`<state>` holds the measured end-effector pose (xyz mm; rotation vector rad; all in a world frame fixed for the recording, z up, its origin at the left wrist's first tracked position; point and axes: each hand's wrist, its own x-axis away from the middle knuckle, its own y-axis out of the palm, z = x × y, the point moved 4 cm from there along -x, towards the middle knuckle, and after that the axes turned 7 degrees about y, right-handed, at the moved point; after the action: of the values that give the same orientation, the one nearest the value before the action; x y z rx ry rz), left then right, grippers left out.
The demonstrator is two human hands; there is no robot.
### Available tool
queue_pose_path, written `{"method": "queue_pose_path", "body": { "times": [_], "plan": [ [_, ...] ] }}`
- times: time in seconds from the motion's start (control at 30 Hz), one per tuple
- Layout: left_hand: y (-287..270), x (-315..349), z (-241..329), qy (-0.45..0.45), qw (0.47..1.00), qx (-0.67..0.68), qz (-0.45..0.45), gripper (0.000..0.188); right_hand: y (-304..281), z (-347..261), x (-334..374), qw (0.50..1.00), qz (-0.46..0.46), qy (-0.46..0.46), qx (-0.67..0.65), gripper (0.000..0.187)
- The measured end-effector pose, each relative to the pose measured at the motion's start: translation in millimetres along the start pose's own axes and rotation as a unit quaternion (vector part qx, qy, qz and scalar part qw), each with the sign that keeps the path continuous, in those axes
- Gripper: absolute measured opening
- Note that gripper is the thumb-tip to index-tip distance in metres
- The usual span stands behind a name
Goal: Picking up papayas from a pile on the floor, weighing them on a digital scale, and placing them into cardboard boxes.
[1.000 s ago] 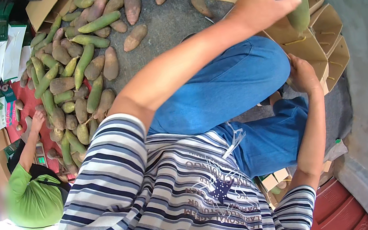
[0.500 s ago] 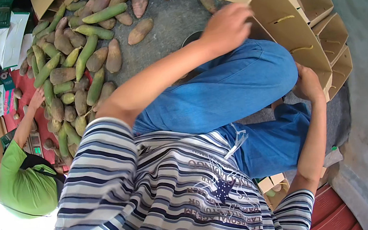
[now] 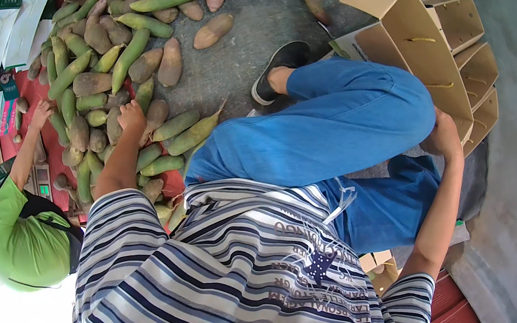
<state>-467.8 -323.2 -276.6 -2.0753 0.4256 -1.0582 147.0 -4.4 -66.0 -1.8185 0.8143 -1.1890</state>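
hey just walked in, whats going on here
A seated person has their left hand at a pile of green and brownish vegetables; whether it grips one is unclear. Their right hand is by the knee, at the edge of an open box, with more open boxes beyond. To the left, a co-worker in green has a hand out by the pile's far side.

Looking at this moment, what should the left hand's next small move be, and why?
Probably close the left hand around the green vegetable beside its fingers. That hand is down at the pile, though its grip can't be made out, and the right hand is over by the open box.
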Motion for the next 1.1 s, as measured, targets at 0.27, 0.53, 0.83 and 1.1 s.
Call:
{"method": "queue_pose_path", "body": {
  "times": [0.27, 0.53, 0.83, 1.1],
  "plan": [
    [11.3, -6.5, -0.3, -0.011, 0.996, -0.054, 0.072, 0.034, -2.6, -8.6, 2.3, 0.999, -0.001, 0.031, 0.014, 0.032],
    [30.8, -17.3, 33.3, -0.091, 0.856, 0.509, 0.007, 0.048, -1.3, 0.8, -1.7, 1.000, 0.007, 0.003, 0.000, 0.029],
    [-40.6, 39.2, 135.4, -0.204, 0.471, 0.853, -0.098, 0.042, 5.4, 11.3, -4.3, 1.000, -0.006, 0.006, 0.011, 0.037],
    [-262.7, 117.1, 201.2, 0.324, 0.565, 0.752, 0.103, 0.052, 4.7, 12.4, -4.8, 0.999, -0.011, 0.037, 0.037, 0.038]
  ]
}}
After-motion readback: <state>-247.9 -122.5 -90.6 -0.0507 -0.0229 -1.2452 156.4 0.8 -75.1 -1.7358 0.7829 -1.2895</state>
